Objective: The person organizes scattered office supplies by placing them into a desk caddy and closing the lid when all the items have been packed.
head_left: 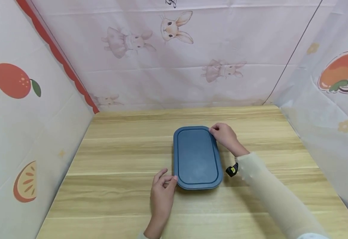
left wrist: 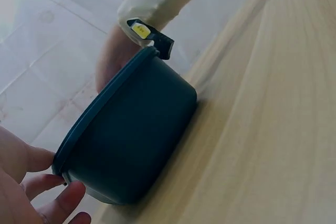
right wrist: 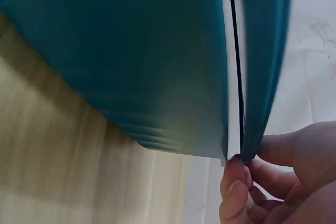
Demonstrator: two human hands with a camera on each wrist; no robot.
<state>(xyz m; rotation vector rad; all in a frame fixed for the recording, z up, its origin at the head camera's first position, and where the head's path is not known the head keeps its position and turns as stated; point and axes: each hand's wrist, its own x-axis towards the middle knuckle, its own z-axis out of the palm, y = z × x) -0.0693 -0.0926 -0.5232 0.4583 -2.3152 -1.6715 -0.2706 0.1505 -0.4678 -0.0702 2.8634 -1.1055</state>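
A dark blue-green food container (left wrist: 136, 129) stands on the table, covered by a flat rectangular lid (head_left: 198, 156) with rounded corners. My left hand (head_left: 162, 196) is at the near left corner, its thumb on the lid's edge and a finger under the rim, pinching it. At the far right corner my right hand (head_left: 225, 136) pinches the lid between thumb and fingers. In the right wrist view, a pale gap and a thin dark line run between the lid (right wrist: 265, 61) and the container's wall. What the container holds is hidden.
The wood-grain table (head_left: 117, 186) is bounded by a back cloth (head_left: 174, 86) with rabbit prints and by side cloths with fruit prints. A small black wrist device (head_left: 232, 170) with a yellow label hangs at my right sleeve, beside the container.
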